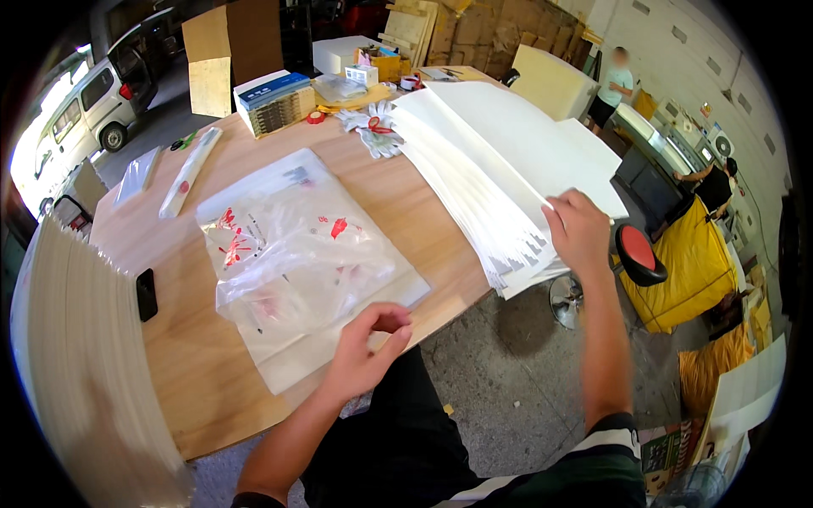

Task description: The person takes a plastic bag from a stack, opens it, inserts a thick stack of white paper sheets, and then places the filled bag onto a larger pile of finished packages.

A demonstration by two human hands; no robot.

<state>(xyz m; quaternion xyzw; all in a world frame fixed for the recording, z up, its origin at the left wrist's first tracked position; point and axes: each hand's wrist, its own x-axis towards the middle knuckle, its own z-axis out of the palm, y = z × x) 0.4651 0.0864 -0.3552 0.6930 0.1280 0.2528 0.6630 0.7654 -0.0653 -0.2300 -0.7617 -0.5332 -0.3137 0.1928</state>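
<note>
My right hand (581, 230) pinches the near corner of a white sheet (529, 140) on a fanned stack of white sheets (461, 199) at the table's right side. The stack's near end sticks out past the table edge. My left hand (371, 349) hovers by the front edge with curled fingers, thumb apart, and nothing in it. Just beyond it lies a pile of clear plastic bags (296, 245) with red printing, the top one crumpled. White work gloves (373, 129) with a red patch lie beside the far end of the sheets.
At the left stands a tall stack of white boards (80, 356), with a black phone (146, 295) beside it. A plastic-wrapped roll (190, 172) and a stack of booklets (275, 106) lie farther back. A red-and-black stool (639, 254) stands right of the table. Two people are at the far right.
</note>
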